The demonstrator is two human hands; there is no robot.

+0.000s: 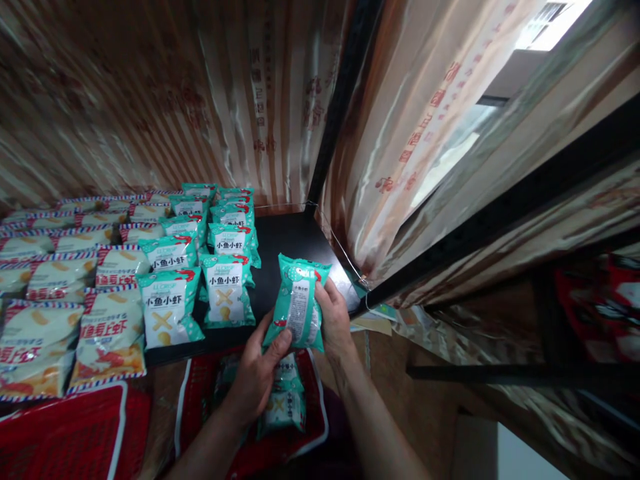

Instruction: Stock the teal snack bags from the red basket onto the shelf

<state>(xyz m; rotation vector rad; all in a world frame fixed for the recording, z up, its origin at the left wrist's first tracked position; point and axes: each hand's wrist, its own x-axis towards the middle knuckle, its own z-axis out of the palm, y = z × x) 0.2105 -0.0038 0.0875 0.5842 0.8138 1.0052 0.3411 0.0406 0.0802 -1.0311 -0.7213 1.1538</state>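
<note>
A teal snack bag [299, 303] is held between my two hands in front of the shelf, its printed back panel facing me. My left hand [260, 373] grips its lower left side, thumb across the front. On its right edge, my right hand [334, 320] has the fingers closed round it, partly hidden behind the bag. Matching teal bags [225, 290] stand upright in two rows on the black shelf [280, 233], left of my hands. Below my hands, a red basket [187, 407] with a white rim contains more teal bags [283, 410].
Striped-edge snack bags [113, 330] fill the shelf's left part. Another red basket [65, 433] sits at lower left. A black post [345, 100] rises at the shelf's back corner, before plastic sheeting [225, 100]. A dark beam [500, 193] slants across the right.
</note>
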